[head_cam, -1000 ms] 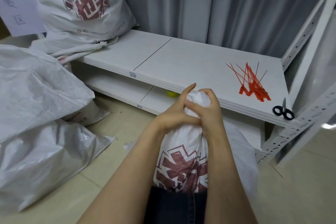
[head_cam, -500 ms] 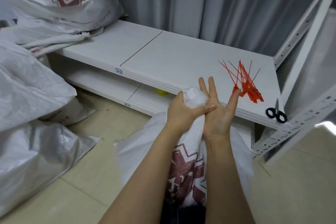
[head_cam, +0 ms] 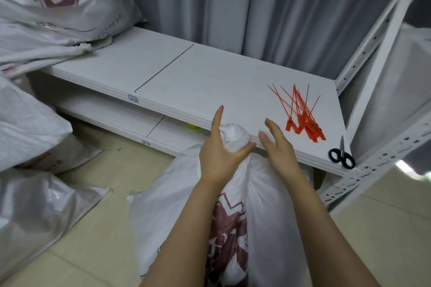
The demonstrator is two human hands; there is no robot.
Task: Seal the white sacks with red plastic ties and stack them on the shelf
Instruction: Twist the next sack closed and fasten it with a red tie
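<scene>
A white sack (head_cam: 270, 216) with a dark red print stands on the floor between my arms. My left hand (head_cam: 218, 154) grips its gathered neck (head_cam: 235, 136), thumb curled round it and forefinger pointing up. My right hand (head_cam: 277, 147) is off the sack, fingers straight, just right of the neck and short of the red plastic ties (head_cam: 303, 116). Those ties lie in a loose pile on the white shelf (head_cam: 186, 81), near its right end. Another printed sack (head_cam: 60, 0) lies on the shelf's left end.
Black-handled scissors (head_cam: 341, 157) lie at the shelf's front right corner. A perforated white upright (head_cam: 382, 37) frames the right side. More white sacks (head_cam: 35, 205) are heaped on the floor at left. A lower shelf (head_cam: 112, 114) holds a small yellow object (head_cam: 193, 126). Grey curtain behind.
My right hand has let go of the sack's neck and moved right toward the ties. My left hand keeps its grip. The camera has shifted right and closer.
</scene>
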